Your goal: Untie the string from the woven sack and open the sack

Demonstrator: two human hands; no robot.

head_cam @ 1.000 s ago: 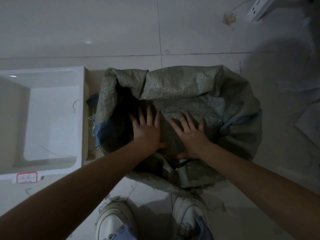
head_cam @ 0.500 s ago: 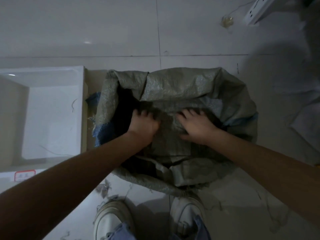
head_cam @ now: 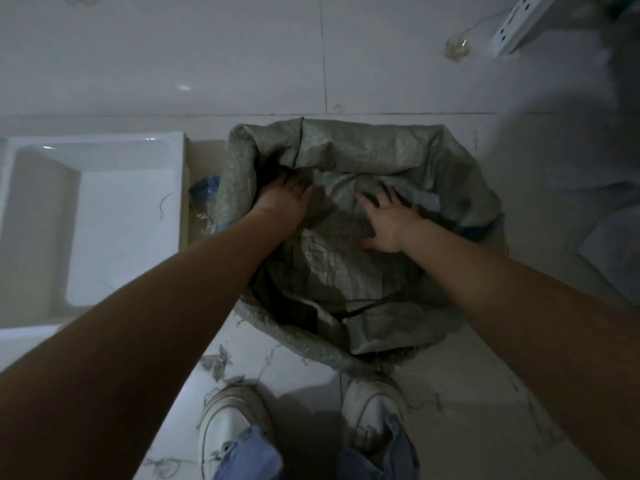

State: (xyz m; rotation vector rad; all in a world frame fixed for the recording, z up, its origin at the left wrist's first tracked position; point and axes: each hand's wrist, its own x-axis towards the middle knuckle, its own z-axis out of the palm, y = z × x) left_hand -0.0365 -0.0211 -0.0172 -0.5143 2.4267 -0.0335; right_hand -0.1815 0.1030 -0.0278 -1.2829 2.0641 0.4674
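A grey-green woven sack [head_cam: 367, 150] stands on the floor with its mouth wide and its rim rolled outward. Both my hands are inside it. My left hand [head_cam: 285, 202] reaches to the far left of the mouth, its fingers stretched into the dark gap under the rolled rim, fingertips in shadow. My right hand [head_cam: 388, 221] lies flat with fingers spread on the crumpled inner fabric at the right. A thin dark string [head_cam: 367, 308] lies loose across the fabric near the front rim, touched by neither hand.
A white rectangular tub [head_cam: 104, 216] sits close on the sack's left. My two white shoes [head_cam: 232, 420] stand just in front of the sack among loose fibre scraps. A white power strip [head_cam: 516, 26] lies at the far right on the tiled floor.
Both hands have moved further from me and apart inside the sack. The left went toward the far-left rim, and the right uncurled and spread flat. The mouth looks wider.
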